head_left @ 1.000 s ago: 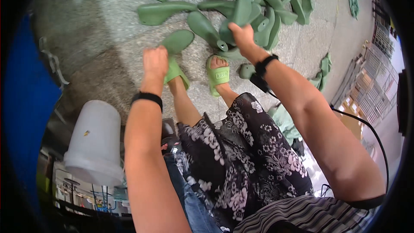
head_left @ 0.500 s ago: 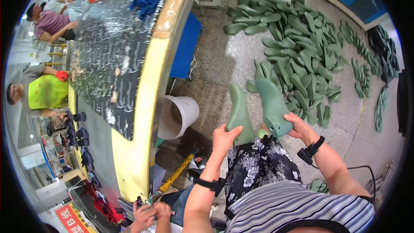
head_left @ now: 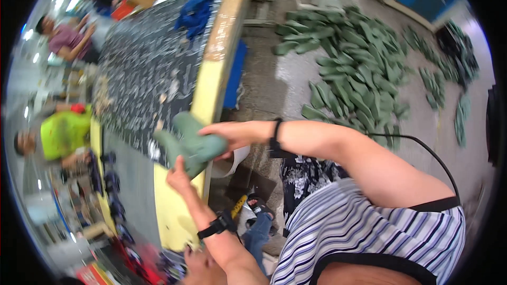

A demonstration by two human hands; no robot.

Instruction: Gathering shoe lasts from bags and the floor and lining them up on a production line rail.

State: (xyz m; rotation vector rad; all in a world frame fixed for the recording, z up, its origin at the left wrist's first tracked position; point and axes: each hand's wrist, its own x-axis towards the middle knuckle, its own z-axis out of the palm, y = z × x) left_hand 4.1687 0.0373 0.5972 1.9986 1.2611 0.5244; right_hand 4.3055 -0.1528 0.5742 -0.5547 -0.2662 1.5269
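Observation:
Two green shoe lasts are held side by side over the yellow-edged workbench (head_left: 174,211) on my left. My left hand (head_left: 180,179) is closed round the heel end of the nearer shoe last (head_left: 177,150). Stretched across my body, my right hand (head_left: 232,134) grips the other shoe last (head_left: 212,148) by its heel end. Both toe ends point toward the far side of the bench, where its top has a dark, scuffed covering. The lasts overlap in this view and motion blurs them, so I cannot tell whether they touch each other or the bench.
A large pile of green shoe lasts (head_left: 354,68) lies on the floor to the right, with smaller groups beyond. A white bucket (head_left: 240,159) stands partly hidden by the bench. Blue cloth (head_left: 194,15) lies on the bench. People are across the bench; another person's hand (head_left: 198,266) is near my left forearm.
Both hands have swung left with the two shoe lasts, from in front of my lap to over the workbench. My right arm now reaches across my body. The view has shifted slightly.

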